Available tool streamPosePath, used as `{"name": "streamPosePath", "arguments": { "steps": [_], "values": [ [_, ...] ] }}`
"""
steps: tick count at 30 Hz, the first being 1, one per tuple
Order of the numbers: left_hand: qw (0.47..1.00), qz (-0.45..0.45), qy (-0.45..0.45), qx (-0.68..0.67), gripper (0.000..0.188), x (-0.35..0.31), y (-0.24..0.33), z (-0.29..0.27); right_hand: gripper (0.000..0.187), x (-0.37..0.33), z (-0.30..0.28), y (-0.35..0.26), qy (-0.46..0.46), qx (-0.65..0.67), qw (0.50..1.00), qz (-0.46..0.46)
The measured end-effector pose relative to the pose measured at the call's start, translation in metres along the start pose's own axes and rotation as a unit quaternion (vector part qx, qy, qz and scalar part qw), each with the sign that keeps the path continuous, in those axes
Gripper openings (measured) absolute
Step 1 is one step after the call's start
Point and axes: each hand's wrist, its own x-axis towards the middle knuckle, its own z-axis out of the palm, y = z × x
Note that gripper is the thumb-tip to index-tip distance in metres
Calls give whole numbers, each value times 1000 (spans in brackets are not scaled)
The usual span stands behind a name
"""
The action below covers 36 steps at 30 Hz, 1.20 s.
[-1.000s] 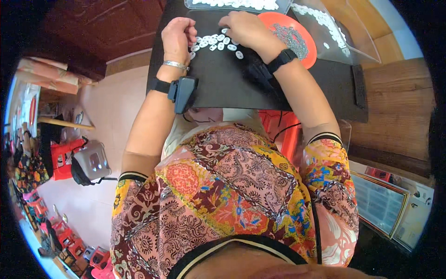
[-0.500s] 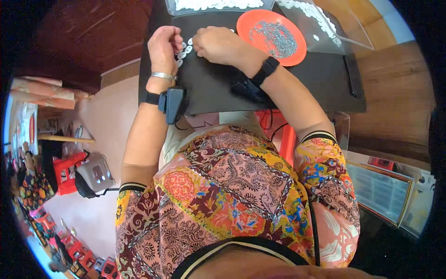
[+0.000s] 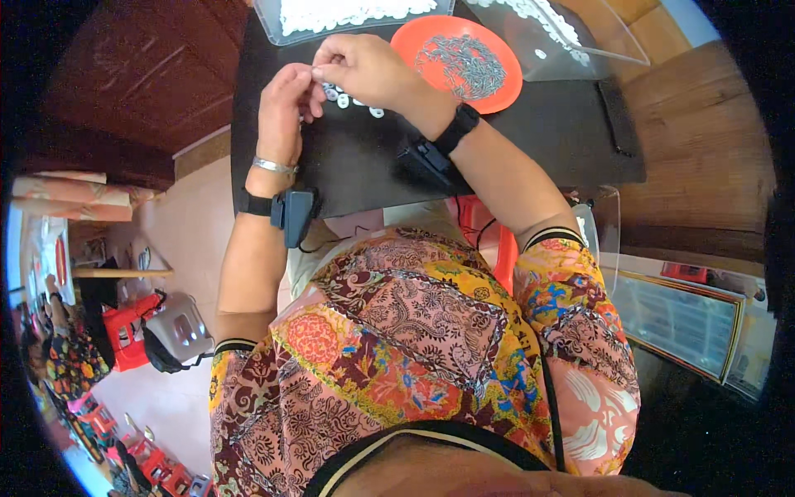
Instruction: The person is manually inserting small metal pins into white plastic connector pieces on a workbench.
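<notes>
At the far left of the dark table, my left hand (image 3: 284, 106) is held up with its thumb and fingers curled into a pinch. The fingertips of my right hand (image 3: 363, 73), also pinched, meet those of the left. Whatever sits between them is too small and covered to make out. Under and beside the hands lie several small white oval pieces (image 3: 344, 101), which look to have a dark hole in the middle. To the right of my right hand is an orange plate (image 3: 403, 41) holding a heap of small grey metal pins (image 3: 476, 70).
A clear tub (image 3: 281, 37) full of white pieces stands at the table's (image 3: 364, 166) far edge. Another clear container (image 3: 617, 50), tilted, with white pieces spilling inside, is at the far right. A dark device is strapped to each wrist. Other people sit among red stools at far left.
My right hand has come from the white pieces to meet my left fingertips. More loose white pieces show beside it. The whole view has shifted slightly.
</notes>
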Motion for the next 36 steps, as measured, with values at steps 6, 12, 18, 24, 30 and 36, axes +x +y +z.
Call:
{"name": "streamPosePath", "arguments": {
  "steps": [6, 12, 18, 24, 30, 36],
  "values": [
    [993, -37, -77, -83, 18, 3, 3, -6, 20, -1, 2, 3, 18, 66, 997, 18],
    [979, -41, -114, -165, 17, 5, 1, -6, 20, 0, -4, 3, -15, 109, 993, 29],
    [965, -12, -92, -244, 14, 12, -10, -15, 19, 4, -57, 16, 1, 36, 999, -14],
    [978, -39, -4, -204, 13, 11, -7, -13, 25, -30, -110, 69, -98, -429, 896, -58],
    [976, -34, -17, -215, 11, 11, -9, -17, 20, -55, -129, 72, -84, -429, 898, -46],
    [980, -43, 2, -194, 10, 12, -10, -15, 15, -39, -130, 48, -103, -399, 909, -57]
  ]
}}
